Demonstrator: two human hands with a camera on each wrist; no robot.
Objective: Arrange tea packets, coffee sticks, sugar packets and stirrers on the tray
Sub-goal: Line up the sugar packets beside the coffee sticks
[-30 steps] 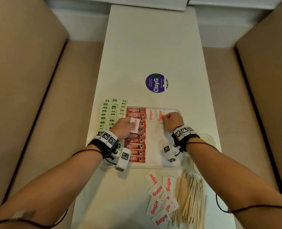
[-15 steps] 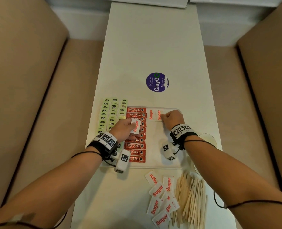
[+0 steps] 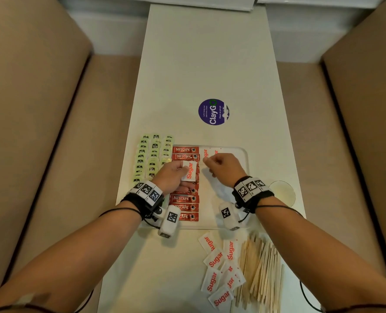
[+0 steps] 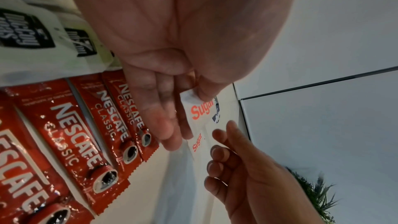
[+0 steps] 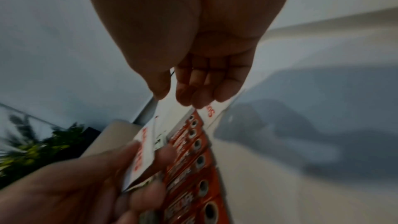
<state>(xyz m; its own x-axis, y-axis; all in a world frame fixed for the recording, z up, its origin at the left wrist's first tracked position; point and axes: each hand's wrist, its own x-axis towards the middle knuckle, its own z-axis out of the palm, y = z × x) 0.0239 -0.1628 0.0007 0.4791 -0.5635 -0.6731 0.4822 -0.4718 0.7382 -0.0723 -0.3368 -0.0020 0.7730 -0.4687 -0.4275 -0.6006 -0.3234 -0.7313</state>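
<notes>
Head view looks steeply down over table [image 3: 210,64]; wrist views close along palms, sharing coffee sticks [image 4: 71,135].

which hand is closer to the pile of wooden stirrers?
Right. The right hand is over the tray, roughly in line with the stirrers on the table in front of it. The left hand holds a sugar packet further left, over the coffee sticks.

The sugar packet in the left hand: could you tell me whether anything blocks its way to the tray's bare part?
Nothing visible does. The left hand holds the sugar packet above the coffee sticks; the tray beside them lies bare below the right hand.
</notes>
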